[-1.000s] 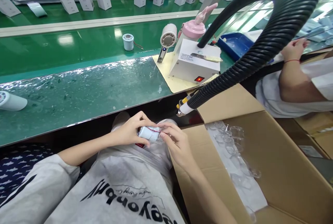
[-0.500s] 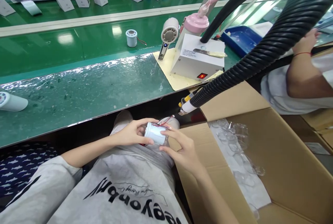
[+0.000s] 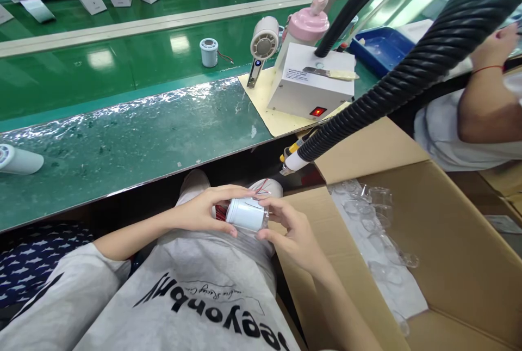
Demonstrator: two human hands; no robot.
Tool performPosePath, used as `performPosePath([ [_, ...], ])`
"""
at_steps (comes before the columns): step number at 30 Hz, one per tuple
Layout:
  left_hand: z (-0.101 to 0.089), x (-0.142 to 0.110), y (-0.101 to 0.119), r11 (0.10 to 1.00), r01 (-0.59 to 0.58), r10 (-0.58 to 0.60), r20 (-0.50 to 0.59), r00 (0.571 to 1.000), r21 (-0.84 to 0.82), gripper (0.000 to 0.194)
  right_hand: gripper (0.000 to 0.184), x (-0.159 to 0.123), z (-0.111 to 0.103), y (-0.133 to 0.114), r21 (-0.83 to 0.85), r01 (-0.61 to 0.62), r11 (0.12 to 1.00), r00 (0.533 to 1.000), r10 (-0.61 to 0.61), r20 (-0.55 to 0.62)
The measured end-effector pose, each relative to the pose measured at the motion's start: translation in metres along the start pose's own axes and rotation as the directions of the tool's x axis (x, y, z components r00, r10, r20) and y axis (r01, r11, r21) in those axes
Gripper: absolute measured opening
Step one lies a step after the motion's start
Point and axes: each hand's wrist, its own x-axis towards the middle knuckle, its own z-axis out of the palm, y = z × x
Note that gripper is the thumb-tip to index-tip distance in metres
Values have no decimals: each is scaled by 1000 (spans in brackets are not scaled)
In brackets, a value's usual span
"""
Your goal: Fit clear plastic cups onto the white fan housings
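Note:
Over my lap I hold a light blue cylindrical fan housing (image 3: 245, 214), lying on its side, with thin red and dark wires along its top. My left hand (image 3: 207, 210) is closed around its left end, the fingers over the top and the thumb at the lower edge. Red wires show in the gap by the left palm. My right hand (image 3: 287, 227) pinches the right end between fingers and thumb, where a clear plastic rim shows. A similar blue fan housing (image 3: 209, 54) with a wire stands on the green belt.
An open cardboard box (image 3: 460, 231) with clear plastic parts (image 3: 377, 226) is at my right. Above it hangs a black corrugated hose (image 3: 367, 103) from a white machine (image 3: 312, 79). A handheld fan (image 3: 264, 41) stands beside that. A white cylinder (image 3: 20, 159) lies left; a co-worker's arm (image 3: 485, 100) is at right.
The fan housing has turned slightly and shifted a little right and down in my hands. My left palm has drawn back from its left end, baring red wires there.

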Motion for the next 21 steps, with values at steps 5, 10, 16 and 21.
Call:
performPosePath([
  [5,-1,-1,-1,996,-74,73,25,997,56,78,52,-1,3,0,126,-89,988,996,88,16],
  [10,-1,-2,2,993,-84,81,46,996,86,76,57,-1,4,4,193,-165,967,986,164,22],
  [16,-1,-5,3,986,-124,118,57,991,115,79,49,3,8,1,296,-212,931,977,201,69],
  [21,-1,-7,0,986,-119,113,57,992,119,79,58,6,13,0,389,-335,858,941,325,94],
])
